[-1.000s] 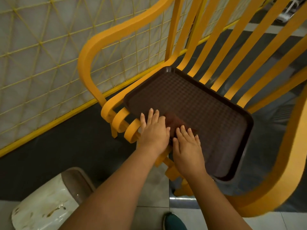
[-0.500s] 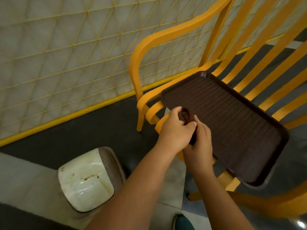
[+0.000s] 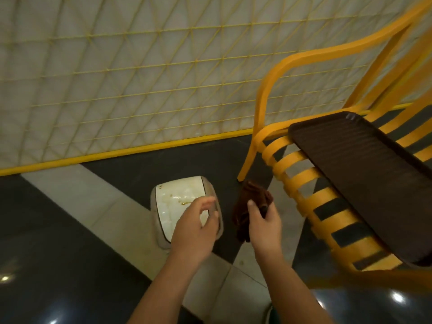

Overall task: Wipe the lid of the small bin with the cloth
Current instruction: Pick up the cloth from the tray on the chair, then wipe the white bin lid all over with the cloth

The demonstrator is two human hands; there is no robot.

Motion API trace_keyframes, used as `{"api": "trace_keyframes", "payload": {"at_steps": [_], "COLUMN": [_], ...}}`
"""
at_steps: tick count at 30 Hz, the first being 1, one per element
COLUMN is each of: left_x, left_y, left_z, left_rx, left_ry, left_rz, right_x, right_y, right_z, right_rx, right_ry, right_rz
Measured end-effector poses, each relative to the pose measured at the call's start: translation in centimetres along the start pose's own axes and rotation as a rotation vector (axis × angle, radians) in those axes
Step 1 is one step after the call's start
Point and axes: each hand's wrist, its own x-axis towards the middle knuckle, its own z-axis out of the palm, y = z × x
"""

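A small bin stands on the floor with a white lid (image 3: 174, 202) that carries brownish stains. My left hand (image 3: 195, 226) hovers over the lid's near right part, fingers apart, holding nothing. To its right, my right hand (image 3: 265, 222) grips a bunched dark brown cloth (image 3: 251, 202), which hangs above the floor between the bin and the chair. The cloth is apart from the lid.
A yellow slatted chair (image 3: 301, 181) stands on the right with a dark brown tray (image 3: 364, 164) lying on its seat. A pale wall panel with a yellow grid (image 3: 140, 73) runs behind the bin. The floor has dark and light tiles.
Both hands left the tray and moved down and left towards the bin. The right hand now carries the cloth off the tray, and the left hand has let go and opened.
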Motion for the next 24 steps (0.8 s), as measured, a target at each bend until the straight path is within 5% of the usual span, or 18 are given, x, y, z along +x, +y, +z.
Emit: {"api": "trace_keyframes", "payload": {"at_steps": [11, 18, 24], "left_x": [0.8, 5.5, 7.6], "left_y": [-7.9, -8.3, -9.7], "left_z": [0.2, 1.0, 0.0], "left_rx": [0.498, 0.68, 0.557], "left_ry": [0.129, 0.135, 0.217], "left_rz": [0.09, 0.127, 0.083], "right_x": [0.4, 3.8, 6.6], "right_y": [7.0, 8.0, 6.0], "right_z": [2.4, 4.4, 7.1], "right_rx": [-0.179, -0.387, -0.395], "right_ry": [0.029, -0.067, -0.131], "right_rz": [0.105, -0.158, -0.329]}}
